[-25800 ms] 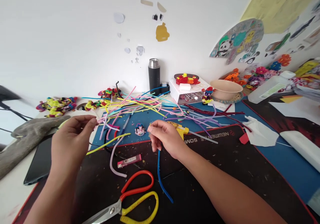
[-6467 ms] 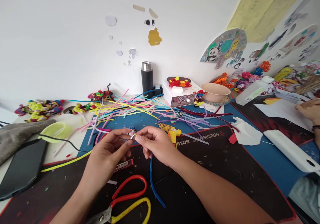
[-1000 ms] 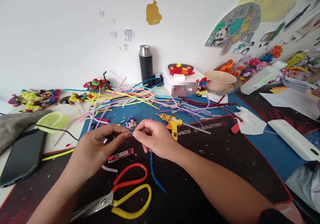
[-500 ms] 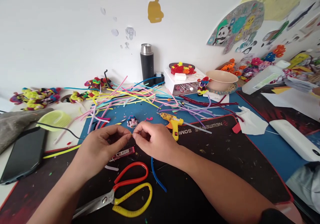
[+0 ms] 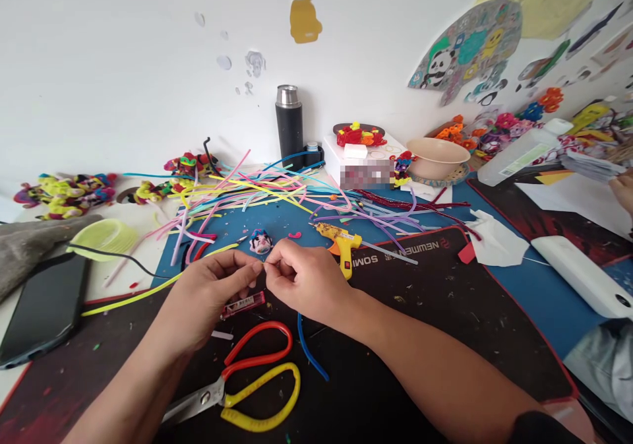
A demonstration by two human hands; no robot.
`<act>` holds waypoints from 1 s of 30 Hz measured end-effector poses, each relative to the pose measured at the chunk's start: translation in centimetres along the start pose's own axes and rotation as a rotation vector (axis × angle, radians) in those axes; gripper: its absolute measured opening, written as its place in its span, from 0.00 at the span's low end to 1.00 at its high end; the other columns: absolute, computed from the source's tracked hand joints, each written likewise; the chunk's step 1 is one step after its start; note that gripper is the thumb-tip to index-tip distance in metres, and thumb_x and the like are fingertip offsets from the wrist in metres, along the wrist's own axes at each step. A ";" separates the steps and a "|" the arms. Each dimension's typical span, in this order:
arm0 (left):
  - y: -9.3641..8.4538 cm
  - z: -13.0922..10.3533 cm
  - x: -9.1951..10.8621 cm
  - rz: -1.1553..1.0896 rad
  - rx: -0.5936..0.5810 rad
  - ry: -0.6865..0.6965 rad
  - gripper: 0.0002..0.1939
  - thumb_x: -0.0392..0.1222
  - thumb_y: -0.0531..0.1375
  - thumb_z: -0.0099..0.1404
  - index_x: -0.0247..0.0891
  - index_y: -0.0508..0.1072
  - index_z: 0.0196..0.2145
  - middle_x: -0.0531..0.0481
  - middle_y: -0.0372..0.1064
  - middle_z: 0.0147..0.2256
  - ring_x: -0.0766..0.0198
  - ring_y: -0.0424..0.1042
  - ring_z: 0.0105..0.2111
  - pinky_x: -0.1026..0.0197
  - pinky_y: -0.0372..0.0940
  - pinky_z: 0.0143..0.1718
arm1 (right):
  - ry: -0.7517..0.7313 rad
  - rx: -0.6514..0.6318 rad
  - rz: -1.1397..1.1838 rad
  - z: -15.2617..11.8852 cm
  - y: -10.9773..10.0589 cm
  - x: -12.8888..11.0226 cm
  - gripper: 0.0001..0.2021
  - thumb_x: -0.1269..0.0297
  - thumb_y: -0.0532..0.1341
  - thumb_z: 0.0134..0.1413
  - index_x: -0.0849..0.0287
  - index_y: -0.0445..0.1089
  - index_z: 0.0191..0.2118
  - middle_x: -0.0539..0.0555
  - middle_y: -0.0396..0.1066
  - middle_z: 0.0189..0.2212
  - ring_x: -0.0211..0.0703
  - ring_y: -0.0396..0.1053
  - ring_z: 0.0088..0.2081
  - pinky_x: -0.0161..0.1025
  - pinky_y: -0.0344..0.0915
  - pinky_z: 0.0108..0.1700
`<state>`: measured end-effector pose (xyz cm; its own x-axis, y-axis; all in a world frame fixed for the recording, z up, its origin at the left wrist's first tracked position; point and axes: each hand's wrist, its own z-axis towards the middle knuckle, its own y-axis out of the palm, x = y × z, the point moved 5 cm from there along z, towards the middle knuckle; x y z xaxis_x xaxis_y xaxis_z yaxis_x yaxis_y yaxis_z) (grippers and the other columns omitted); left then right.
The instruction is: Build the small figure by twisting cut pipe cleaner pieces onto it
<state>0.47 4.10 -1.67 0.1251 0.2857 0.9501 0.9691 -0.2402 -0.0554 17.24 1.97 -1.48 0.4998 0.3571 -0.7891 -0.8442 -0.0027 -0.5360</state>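
Note:
My left hand and my right hand meet at the fingertips over the black mat. Both are pinched together, and what lies between the fingertips is too small to make out. A yellow pipe cleaner runs behind my left hand. Just beyond the fingers sits a small painted head in blue, white and pink. A red packet lies beneath my left hand. Nearer me are scissors with one red and one yellow handle, beside a blue pipe cleaner.
A yellow glue gun lies right of my hands. Colored pipe cleaners spread behind, before a black thermos. A phone is at left, a beige bowl at back right. Another person's hand shows at the right edge.
The yellow pipe cleaner now shows beyond my left hand, curving upward. Another person's hand has come into view at the right edge. My fingertips stay together.

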 end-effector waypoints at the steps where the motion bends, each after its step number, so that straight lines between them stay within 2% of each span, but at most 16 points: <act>1: 0.1 0.1 -0.2 -0.029 0.018 -0.002 0.21 0.57 0.81 0.45 0.39 0.83 0.24 0.53 0.71 0.22 0.68 0.64 0.22 0.67 0.60 0.22 | -0.012 0.022 0.003 0.0 0.0 0.1 0.06 0.67 0.62 0.65 0.53 0.67 0.35 0.44 0.67 0.22 0.36 0.64 0.23 0.35 0.56 0.32; 4: 0.1 0.3 -0.7 -0.080 0.070 0.013 0.20 0.56 0.81 0.44 0.38 0.83 0.24 0.54 0.70 0.21 0.70 0.61 0.21 0.68 0.59 0.22 | -0.040 0.068 0.022 -0.1 -0.1 0.2 0.05 0.68 0.63 0.65 0.54 0.69 0.36 0.43 0.66 0.21 0.35 0.62 0.22 0.34 0.56 0.31; 13: -0.7 0.4 -0.9 -0.107 0.168 0.038 0.18 0.51 0.81 0.43 0.39 0.83 0.24 0.55 0.69 0.21 0.70 0.61 0.21 0.68 0.58 0.21 | -0.019 0.046 0.058 0.2 -0.6 0.0 0.05 0.64 0.64 0.70 0.55 0.77 0.40 0.43 0.66 0.21 0.35 0.63 0.22 0.34 0.57 0.32; 20: -0.7 0.4 -1.6 -0.140 0.188 0.042 0.16 0.50 0.81 0.46 0.40 0.84 0.27 0.54 0.70 0.22 0.69 0.61 0.21 0.68 0.58 0.21 | -0.025 0.056 0.075 0.0 -0.2 0.3 0.05 0.66 0.64 0.69 0.56 0.76 0.38 0.43 0.66 0.21 0.35 0.63 0.22 0.35 0.55 0.32; 26: -0.1 0.3 -1.0 -0.164 0.218 0.062 0.15 0.49 0.81 0.43 0.39 0.84 0.24 0.55 0.68 0.20 0.70 0.60 0.20 0.68 0.57 0.21 | -0.015 0.028 0.096 0.0 -0.1 0.1 0.05 0.66 0.64 0.68 0.56 0.75 0.38 0.43 0.66 0.21 0.34 0.63 0.23 0.35 0.55 0.32; 30: -0.1 0.5 -1.0 -0.209 0.158 0.051 0.18 0.52 0.83 0.44 0.39 0.85 0.25 0.54 0.71 0.22 0.70 0.61 0.21 0.68 0.58 0.22 | 0.023 0.015 0.131 0.1 -0.2 0.0 0.05 0.66 0.64 0.68 0.56 0.74 0.37 0.43 0.66 0.21 0.34 0.62 0.23 0.35 0.55 0.32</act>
<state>0.37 4.27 -2.78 -0.0881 0.2660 0.9599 0.9945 -0.0319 0.1001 17.42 2.02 -1.30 0.3896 0.3329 -0.8587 -0.9052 -0.0335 -0.4237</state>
